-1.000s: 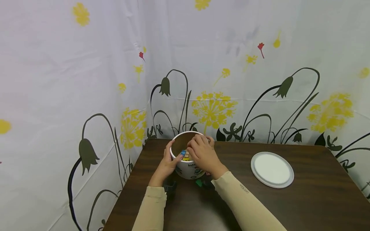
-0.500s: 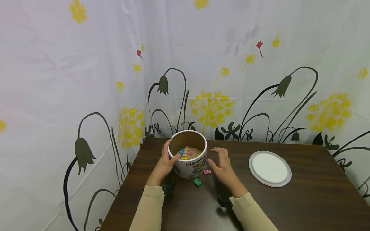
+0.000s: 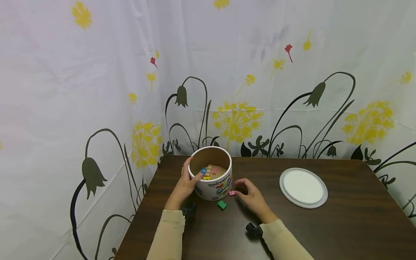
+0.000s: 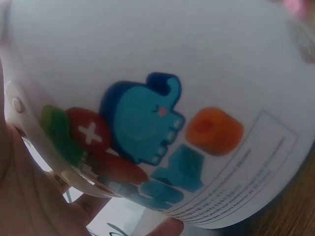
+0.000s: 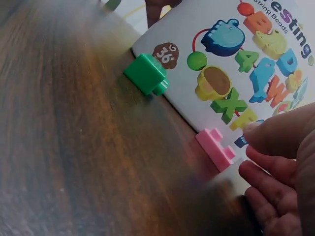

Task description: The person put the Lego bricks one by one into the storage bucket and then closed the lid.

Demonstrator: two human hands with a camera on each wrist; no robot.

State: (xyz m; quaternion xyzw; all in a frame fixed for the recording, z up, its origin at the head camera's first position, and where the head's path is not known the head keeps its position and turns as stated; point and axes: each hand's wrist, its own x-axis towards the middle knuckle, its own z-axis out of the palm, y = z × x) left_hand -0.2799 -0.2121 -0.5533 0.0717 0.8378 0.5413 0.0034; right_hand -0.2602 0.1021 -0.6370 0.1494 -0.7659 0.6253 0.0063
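Observation:
My left hand (image 3: 184,185) grips the left side of a white printed bucket (image 3: 212,189), thumb over its rim. The printed wall of the bucket (image 4: 142,44) fills the left wrist view. Inside lie several small toy bricks, among them a blue brick (image 3: 203,170) by the thumb, a yellow brick (image 3: 206,178) and a pink one (image 3: 215,170). Another pink brick (image 5: 215,149) lies on the table against the bucket's foot. Beside it is my right hand (image 3: 253,198), fingers loosely bent; the right wrist view shows thumb and fingertips apart from the brick, holding nothing.
A green brick (image 3: 222,204) lies on the dark wooden table (image 3: 214,238) in front of the bucket. A round white lid (image 3: 303,187) lies flat to the right. Behind the table hangs a flowered curtain (image 3: 276,32).
My right hand has come out of the bucket and moved right, then down beside the pink brick on the table. My left hand has kept its grip on the bucket.

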